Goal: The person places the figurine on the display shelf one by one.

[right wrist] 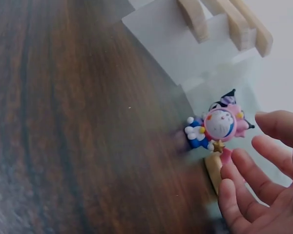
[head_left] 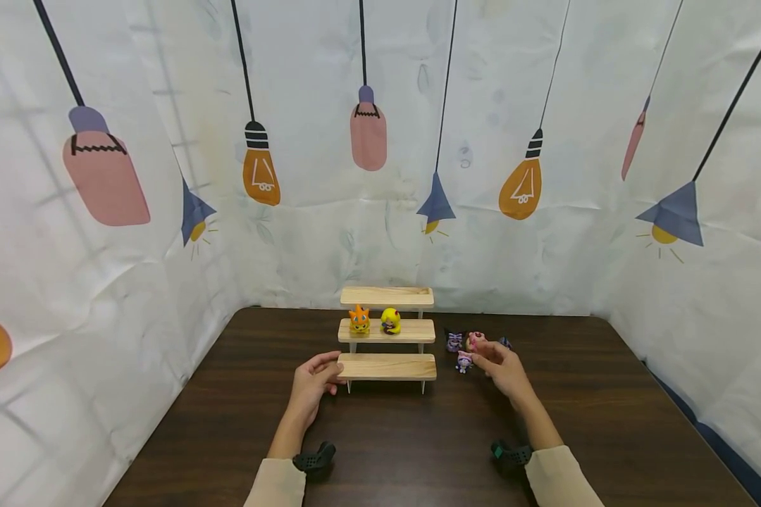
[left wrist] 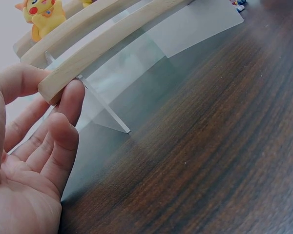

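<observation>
A three-tier wooden display shelf with clear supports stands toward the back of the table. My left hand pinches the left end of its lowest plank, thumb and fingers around the edge. On the middle tier sit an orange-hatted yellow figurine, also in the left wrist view, and a yellow-haired figurine. My right hand is at the small figurines right of the shelf, fingers spread and loosely bent. Close by its fingertips is a pink-hooded figurine with a blue body. A dark purple figurine and a pink one stand behind it.
The dark brown table reaches back to a white curtain printed with hanging lamps, which also runs along both sides. Another dark figurine shows partly beyond my right hand. Black straps with cameras sit on both wrists.
</observation>
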The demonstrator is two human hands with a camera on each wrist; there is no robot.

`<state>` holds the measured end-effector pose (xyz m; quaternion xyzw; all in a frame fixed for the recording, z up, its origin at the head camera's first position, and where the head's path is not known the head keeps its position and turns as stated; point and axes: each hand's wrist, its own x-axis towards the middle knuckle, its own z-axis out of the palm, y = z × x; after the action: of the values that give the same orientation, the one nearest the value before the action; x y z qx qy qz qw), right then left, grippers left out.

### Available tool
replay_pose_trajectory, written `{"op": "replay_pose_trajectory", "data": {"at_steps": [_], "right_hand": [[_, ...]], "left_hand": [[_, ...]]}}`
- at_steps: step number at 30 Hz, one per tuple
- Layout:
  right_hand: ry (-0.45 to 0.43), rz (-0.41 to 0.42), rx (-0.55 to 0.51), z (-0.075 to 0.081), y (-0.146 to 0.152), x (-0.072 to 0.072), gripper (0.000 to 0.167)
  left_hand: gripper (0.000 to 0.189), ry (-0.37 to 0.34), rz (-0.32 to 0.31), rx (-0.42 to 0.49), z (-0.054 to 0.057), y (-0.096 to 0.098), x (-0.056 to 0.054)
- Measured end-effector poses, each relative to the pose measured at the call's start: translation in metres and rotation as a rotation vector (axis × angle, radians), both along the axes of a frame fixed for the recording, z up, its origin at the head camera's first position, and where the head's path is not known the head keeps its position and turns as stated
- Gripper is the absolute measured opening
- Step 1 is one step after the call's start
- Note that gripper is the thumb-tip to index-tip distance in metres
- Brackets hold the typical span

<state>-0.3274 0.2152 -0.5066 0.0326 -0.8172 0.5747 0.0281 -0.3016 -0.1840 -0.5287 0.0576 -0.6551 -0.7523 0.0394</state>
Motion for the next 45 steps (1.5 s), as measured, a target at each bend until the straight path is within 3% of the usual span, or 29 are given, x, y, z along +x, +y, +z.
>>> {"op": "replay_pose_trajectory", "data": {"at_steps": [22, 45], "right_hand": [[-0.015, 0.034, 0.094, -0.011, -0.008, -0.005, 0.04], [0.004, -0.004, 0.166, -0.015, -0.014, -0.01, 0.032]], "left_hand": [[0.033, 0.003, 0.004, 0.002, -0.002, 0.0, -0.002], [0.036, 0.002, -0.006, -0.006, 0.0, 0.0, 0.0]]}}
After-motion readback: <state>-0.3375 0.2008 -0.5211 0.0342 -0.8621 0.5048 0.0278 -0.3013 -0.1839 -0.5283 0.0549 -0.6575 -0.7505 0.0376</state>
